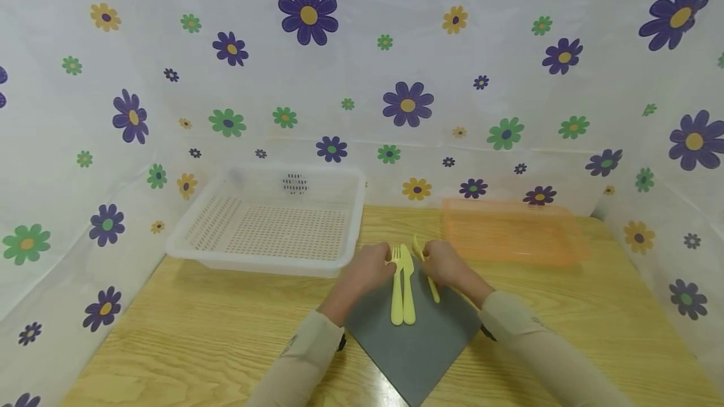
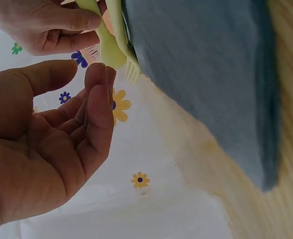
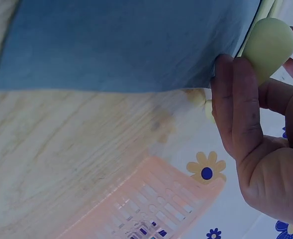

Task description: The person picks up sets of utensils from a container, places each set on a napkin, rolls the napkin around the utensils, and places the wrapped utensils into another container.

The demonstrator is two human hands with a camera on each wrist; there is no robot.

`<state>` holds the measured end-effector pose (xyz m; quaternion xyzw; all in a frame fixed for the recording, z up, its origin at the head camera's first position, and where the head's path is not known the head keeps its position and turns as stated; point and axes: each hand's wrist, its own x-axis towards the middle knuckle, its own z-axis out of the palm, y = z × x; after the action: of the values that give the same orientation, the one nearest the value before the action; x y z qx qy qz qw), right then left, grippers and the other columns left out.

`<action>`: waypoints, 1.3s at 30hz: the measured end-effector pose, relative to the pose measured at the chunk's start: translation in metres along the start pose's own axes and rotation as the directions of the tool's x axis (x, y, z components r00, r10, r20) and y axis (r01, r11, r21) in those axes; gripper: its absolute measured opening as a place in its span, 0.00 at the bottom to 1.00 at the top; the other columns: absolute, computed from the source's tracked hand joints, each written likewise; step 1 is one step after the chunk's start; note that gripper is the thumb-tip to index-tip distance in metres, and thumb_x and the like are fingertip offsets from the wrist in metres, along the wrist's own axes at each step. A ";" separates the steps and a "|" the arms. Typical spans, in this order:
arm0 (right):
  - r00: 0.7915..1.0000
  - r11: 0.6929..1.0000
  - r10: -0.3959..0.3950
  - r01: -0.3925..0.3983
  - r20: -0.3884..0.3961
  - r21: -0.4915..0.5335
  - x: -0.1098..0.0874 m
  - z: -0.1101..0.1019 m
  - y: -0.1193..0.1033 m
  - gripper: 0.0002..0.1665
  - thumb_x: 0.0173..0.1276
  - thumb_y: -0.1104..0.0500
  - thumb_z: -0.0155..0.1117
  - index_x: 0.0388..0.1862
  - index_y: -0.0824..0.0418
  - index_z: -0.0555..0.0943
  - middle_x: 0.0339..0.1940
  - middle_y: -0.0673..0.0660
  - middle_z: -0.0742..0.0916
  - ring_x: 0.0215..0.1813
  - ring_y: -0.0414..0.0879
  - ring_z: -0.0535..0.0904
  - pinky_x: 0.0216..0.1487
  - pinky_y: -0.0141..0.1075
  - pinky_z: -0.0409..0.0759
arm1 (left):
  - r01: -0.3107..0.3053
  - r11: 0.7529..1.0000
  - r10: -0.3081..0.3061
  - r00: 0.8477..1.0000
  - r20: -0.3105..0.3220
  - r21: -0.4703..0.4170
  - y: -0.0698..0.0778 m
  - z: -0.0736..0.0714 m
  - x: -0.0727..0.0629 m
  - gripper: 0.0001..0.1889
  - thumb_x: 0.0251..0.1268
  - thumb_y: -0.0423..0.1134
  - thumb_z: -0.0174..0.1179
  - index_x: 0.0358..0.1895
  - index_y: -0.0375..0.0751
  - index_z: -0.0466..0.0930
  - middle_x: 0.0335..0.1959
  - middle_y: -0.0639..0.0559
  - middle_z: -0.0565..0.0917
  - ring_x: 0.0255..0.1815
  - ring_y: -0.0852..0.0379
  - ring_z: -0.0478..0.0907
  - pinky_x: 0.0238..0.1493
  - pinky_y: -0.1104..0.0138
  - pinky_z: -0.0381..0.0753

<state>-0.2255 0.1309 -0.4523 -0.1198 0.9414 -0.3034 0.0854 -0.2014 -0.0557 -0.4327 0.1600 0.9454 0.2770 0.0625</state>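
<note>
On a grey square mat lie a pale yellow fork and a matching knife, side by side with handles toward me. My right hand pinches a pale yellow spoon to the right of the knife. In the left wrist view, the right thumb presses along the spoon, whose wide end points to my left fingertips. Beside the fork's tines is my left hand. Its fingers curl loosely, with a gap between them and the thumb.
A white perforated basket stands at the back left of the wooden table. An orange slotted basket sits at the back right. Flower-printed sheeting hangs behind and along both sides.
</note>
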 end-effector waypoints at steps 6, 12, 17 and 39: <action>0.999 0.999 0.029 -0.027 0.036 -0.044 -0.001 0.001 -0.004 0.18 0.55 0.73 0.57 0.16 0.56 0.64 0.13 0.50 0.70 0.11 0.39 0.69 0.12 0.26 0.63 | 0.025 1.000 -0.024 0.999 0.031 -0.008 -0.005 0.004 0.001 0.11 0.61 0.28 0.52 0.24 0.42 0.65 0.18 0.55 0.64 0.17 0.61 0.58 0.19 0.70 0.57; 0.997 0.998 0.051 -0.048 0.063 -0.043 -0.004 0.001 -0.007 0.09 0.58 0.71 0.61 0.25 0.62 0.71 0.16 0.54 0.76 0.12 0.41 0.73 0.12 0.28 0.69 | -0.004 0.993 -0.005 0.997 0.072 0.119 -0.007 0.008 0.001 0.19 0.64 0.26 0.50 0.17 0.46 0.59 0.11 0.58 0.59 0.13 0.63 0.55 0.15 0.71 0.56; 0.996 0.998 0.038 -0.034 0.082 -0.055 -0.005 0.001 -0.008 0.09 0.60 0.69 0.63 0.26 0.62 0.72 0.15 0.56 0.78 0.10 0.42 0.74 0.11 0.29 0.70 | 0.012 0.986 -0.034 0.990 0.135 0.166 -0.005 0.008 -0.002 0.15 0.60 0.26 0.55 0.20 0.45 0.64 0.14 0.57 0.62 0.15 0.62 0.59 0.16 0.70 0.58; 0.993 0.998 0.055 -0.052 0.100 -0.036 -0.013 0.002 -0.009 0.13 0.63 0.65 0.67 0.23 0.62 0.72 0.10 0.55 0.78 0.08 0.41 0.72 0.09 0.29 0.68 | 0.018 0.984 -0.053 0.979 0.197 0.174 -0.004 0.012 -0.004 0.13 0.58 0.26 0.60 0.25 0.43 0.65 0.16 0.55 0.62 0.17 0.61 0.59 0.18 0.70 0.58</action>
<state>-0.2110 0.1263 -0.4478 -0.1111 0.9437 -0.2789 0.1391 -0.1963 -0.0539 -0.4447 0.1749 0.9573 0.1757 0.1487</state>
